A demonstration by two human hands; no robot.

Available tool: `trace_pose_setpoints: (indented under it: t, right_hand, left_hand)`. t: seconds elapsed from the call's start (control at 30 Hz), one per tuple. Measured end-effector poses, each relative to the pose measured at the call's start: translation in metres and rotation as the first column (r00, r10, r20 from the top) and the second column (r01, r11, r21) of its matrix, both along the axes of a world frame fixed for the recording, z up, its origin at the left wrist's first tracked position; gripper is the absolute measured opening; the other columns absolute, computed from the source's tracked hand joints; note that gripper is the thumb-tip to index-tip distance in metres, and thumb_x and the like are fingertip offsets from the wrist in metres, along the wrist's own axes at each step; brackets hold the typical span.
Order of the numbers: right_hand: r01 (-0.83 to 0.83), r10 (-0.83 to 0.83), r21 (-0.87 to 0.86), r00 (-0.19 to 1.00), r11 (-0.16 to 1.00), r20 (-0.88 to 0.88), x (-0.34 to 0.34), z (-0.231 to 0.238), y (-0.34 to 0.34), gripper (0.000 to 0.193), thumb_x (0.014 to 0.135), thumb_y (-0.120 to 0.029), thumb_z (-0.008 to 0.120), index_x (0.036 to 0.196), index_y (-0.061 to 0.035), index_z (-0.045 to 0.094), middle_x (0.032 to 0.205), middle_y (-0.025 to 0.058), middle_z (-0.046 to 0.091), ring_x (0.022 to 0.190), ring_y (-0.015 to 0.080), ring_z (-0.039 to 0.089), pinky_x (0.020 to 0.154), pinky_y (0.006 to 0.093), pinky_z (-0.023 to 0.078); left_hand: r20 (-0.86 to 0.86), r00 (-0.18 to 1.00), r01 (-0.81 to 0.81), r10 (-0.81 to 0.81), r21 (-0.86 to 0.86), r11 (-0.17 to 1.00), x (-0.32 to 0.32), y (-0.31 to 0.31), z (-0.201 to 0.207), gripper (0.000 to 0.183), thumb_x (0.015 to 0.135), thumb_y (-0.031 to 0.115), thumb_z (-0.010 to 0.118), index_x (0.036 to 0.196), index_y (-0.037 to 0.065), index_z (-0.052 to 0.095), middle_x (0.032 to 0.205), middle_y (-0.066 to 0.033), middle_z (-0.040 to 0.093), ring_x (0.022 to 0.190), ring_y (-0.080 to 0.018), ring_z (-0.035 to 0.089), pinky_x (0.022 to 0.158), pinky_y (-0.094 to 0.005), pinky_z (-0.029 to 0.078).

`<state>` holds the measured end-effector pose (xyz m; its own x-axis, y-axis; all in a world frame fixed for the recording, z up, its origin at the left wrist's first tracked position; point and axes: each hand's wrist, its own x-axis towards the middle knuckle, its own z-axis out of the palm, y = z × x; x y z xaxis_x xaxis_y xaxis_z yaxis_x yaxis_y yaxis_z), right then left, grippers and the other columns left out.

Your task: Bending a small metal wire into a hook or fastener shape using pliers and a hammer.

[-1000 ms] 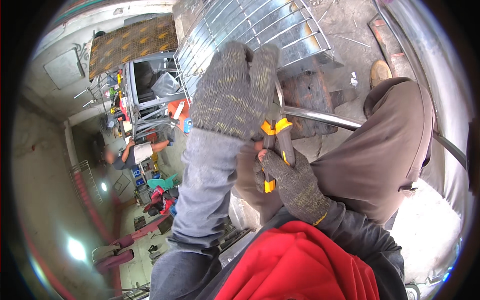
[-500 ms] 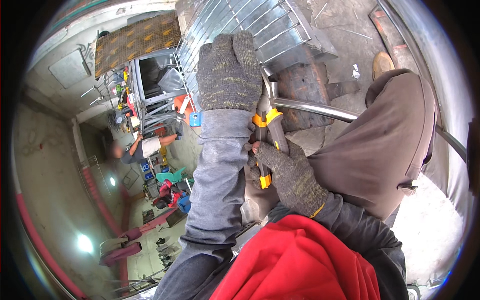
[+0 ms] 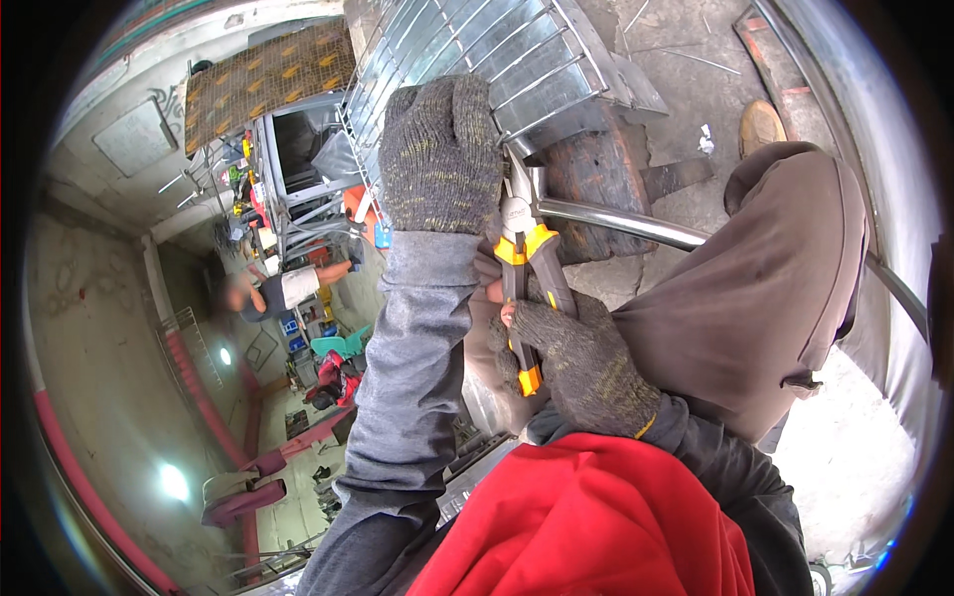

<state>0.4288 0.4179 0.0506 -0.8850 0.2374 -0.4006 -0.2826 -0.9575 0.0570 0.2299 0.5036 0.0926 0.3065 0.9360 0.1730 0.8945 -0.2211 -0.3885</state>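
Note:
My left hand (image 3: pixel 440 159), in a dark knitted glove, has its fingers curled over the edge of a metal wire rack (image 3: pixel 497 62). My fingertips are hidden behind the glove's back. In my gloved right hand (image 3: pixel 586 358) is a pair of pliers (image 3: pixel 516 214) with orange and dark grey handles. The handles are spread apart. The jaws point away from me, up to the rack's near edge beside my left hand; whether they grip a wire I cannot make out. A bare fingertip shows through the right glove.
A shiny metal bar (image 3: pixel 636 224) with a short cylindrical end lies just right of the pliers. Beneath the rack are sheet metal (image 3: pixel 636 84) and a worn wooden block (image 3: pixel 596 169). Another person (image 3: pixel 268 296) is farther off at left, near a cluttered metal frame (image 3: pixel 281 184).
Both hands and the pliers have shifted slightly toward me, the left hand also a little leftward. More of the pliers' joint now shows, and the handles remain spread.

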Motion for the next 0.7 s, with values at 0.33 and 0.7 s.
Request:
trace_pose_setpoints:
  t: [0.33,0.7]
  right_hand:
    - [-0.089,0.081,-0.152,0.995,0.984,-0.053,0.012,-0.006,0.01,0.034,0.1,-0.02,0.067,0.127,0.0013,0.068,0.083,0.0054,0.068,0.063,0.0121,0.064,0.054,0.0282,0.05]
    - [-0.081,0.116,0.251,0.985,0.965,-0.128,0.02,-0.032,0.017,0.04,0.105,-0.016,0.062,0.141,-0.0005,0.055,0.099,0.0096,0.066,0.077,0.02,0.067,0.068,0.0356,0.055]
  left_hand:
    - [0.071,0.997,-0.011,0.011,0.003,1.0,-0.003,0.0,-0.004,0.025,0.086,0.012,0.066,0.11,0.006,0.069,0.11,-0.0126,0.068,0.101,-0.0373,0.062,0.088,-0.0479,0.053]
    - [0.164,0.98,-0.122,0.114,0.039,0.992,0.008,-0.002,-0.006,0.024,0.098,0.022,0.063,0.116,0.007,0.067,0.11,-0.0168,0.067,0.106,-0.0386,0.061,0.091,-0.0513,0.051]
